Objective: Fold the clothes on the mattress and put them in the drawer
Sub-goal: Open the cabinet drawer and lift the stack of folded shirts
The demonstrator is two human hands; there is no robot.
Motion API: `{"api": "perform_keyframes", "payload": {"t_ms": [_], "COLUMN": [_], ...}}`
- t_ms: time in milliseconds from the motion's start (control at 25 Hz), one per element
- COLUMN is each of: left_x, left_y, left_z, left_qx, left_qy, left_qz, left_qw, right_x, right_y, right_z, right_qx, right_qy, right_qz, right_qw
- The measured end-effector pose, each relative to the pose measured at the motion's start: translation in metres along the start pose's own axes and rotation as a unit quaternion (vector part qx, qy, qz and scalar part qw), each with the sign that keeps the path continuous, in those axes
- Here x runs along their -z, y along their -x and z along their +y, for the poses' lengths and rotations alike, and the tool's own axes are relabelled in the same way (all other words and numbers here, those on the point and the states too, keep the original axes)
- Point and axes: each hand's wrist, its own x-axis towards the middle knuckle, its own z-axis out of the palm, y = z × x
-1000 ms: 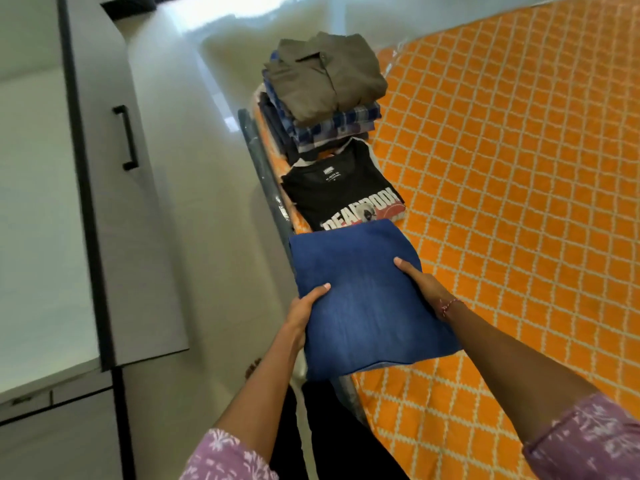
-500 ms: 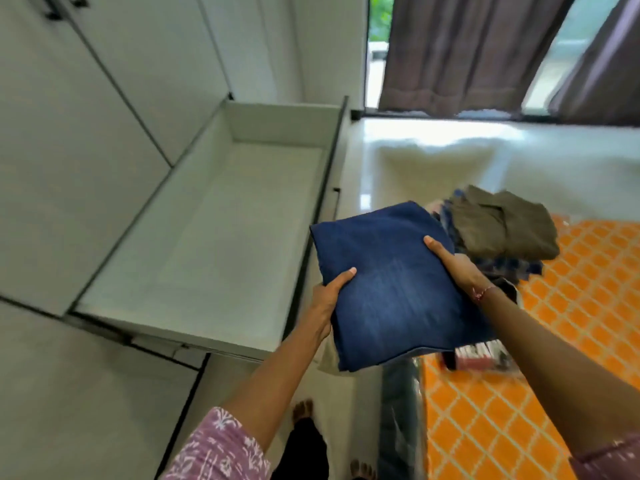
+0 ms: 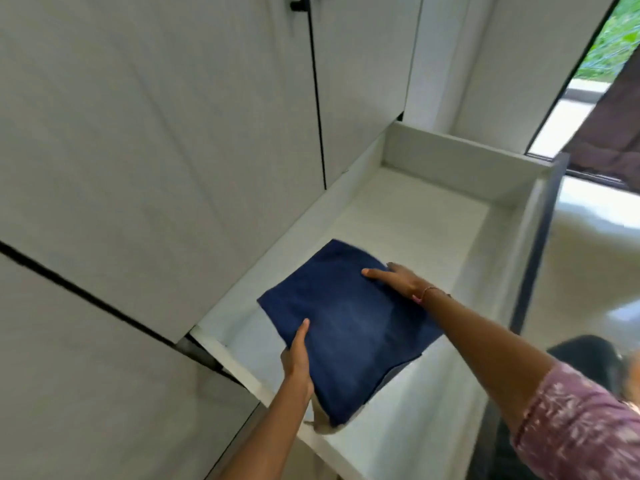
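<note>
Folded jeans (image 3: 346, 327): I see one dark blue denim garment folded into a flat, roughly square packet, faded paler at its middle, turned so a corner points to about 11 o'clock.
Jeans' place: I see the packet over the near half of the open drawer, tilted, its near corner overhanging the drawer's near side wall at 6 o'clock; I cannot tell whether its far part touches the drawer floor.
Drawer (image 3: 460, 161): I see a white, shallow, long box pulled out from the white cabinet, with a dark-edged front panel at 3 o'clock and bare floor towards 1 o'clock.
</note>
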Motion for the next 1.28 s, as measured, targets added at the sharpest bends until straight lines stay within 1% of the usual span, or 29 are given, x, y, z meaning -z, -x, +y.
{"api": "perform_keyframes", "payload": {"t_ms": [120, 280, 320, 400, 480, 520, 560, 600, 640, 680, 720, 760, 800, 880, 920, 1000, 1080, 1120, 1200, 1280], "left_x": [0.028, 0.051, 0.051, 0.050, 0.043, 0.039, 0.037, 0.036, 0.034, 0.032, 0.028, 0.021, 0.011, -0.017, -0.031, -0.068, -0.099, -0.117, -0.149, -0.178], "left_y": [-0.068, -0.114, -0.121, -0.134, -0.136, -0.132, -0.127, -0.123, -0.123, -0.123, -0.121, -0.118, -0.112, -0.094, -0.086, -0.061, -0.036, -0.021, 0.010, 0.044], "left_z": [0.003, -0.018, -0.022, -0.025, -0.023, -0.021, -0.020, -0.019, -0.016, -0.011, -0.006, 0.001, 0.006, 0.010, 0.008, -0.004, -0.018, -0.026, -0.044, -0.067], "left_qx": [0.031, 0.051, 0.051, 0.048, 0.038, 0.004, -0.057, -0.135, -0.205, -0.256, -0.288, -0.306, -0.313, -0.330, -0.345, -0.376, -0.398, -0.409, -0.422, -0.446], "left_qy": [0.014, 0.039, 0.036, -0.007, -0.103, -0.188, -0.288, -0.390, -0.465, -0.511, -0.533, -0.539, -0.540, -0.543, -0.545, -0.550, -0.566, -0.577, -0.594, -0.601], "left_qz": [0.088, 0.205, 0.229, 0.266, 0.298, 0.319, 0.330, 0.337, 0.338, 0.337, 0.320, 0.295, 0.263, 0.212, 0.188, 0.133, 0.079, 0.055, 0.013, -0.033], "left_qw": [0.996, 0.977, 0.971, 0.963, 0.948, 0.929, 0.897, 0.846, 0.792, 0.748, 0.728, 0.728, 0.735, 0.742, 0.741, 0.733, 0.718, 0.705, 0.685, 0.662], "right_x": [-0.054, -0.124, -0.138, -0.153, -0.159, -0.160, -0.161, -0.161, -0.157, -0.152, -0.143, -0.135, -0.126, -0.112, -0.106, -0.082, -0.051, -0.034, 0.001, 0.032], "right_y": [-0.081, -0.135, -0.144, -0.158, -0.166, -0.165, -0.162, -0.156, -0.150, -0.141, -0.131, -0.122, -0.110, -0.080, -0.069, -0.042, -0.015, 0.001, 0.034, 0.070], "right_z": [-0.011, -0.011, -0.010, -0.005, 0.002, 0.004, 0.005, 0.006, 0.004, 0.003, 0.006, 0.009, 0.016, 0.032, 0.039, 0.058, 0.072, 0.083, 0.100, 0.126], "right_qx": [0.016, 0.029, 0.037, 0.047, 0.056, 0.064, 0.074, 0.090, 0.107, 0.124, 0.136, 0.149, 0.149, 0.112, 0.089, 0.059, 0.093, 0.101, 0.091, 0.072], "right_qy": [0.051, 0.104, 0.130, 0.179, 0.245, 0.285, 0.316, 0.335, 0.347, 0.358, 0.378, 0.390, 0.396, 0.390, 0.380, 0.371, 0.385, 0.411, 0.419, 0.414], "right_qz": [-0.062, -0.111, -0.110, -0.087, -0.055, -0.034, -0.008, 0.017, 0.036, 0.047, 0.060, 0.080, 0.108, 0.133, 0.128, 0.163, 0.231, 0.250, 0.269, 0.315], "right_qw": [0.997, 0.988, 0.985, 0.979, 0.966, 0.956, 0.946, 0.938, 0.931, 0.924, 0.914, 0.905, 0.900, 0.904, 0.912, 0.912, 0.889, 0.871, 0.862, 0.851]}}
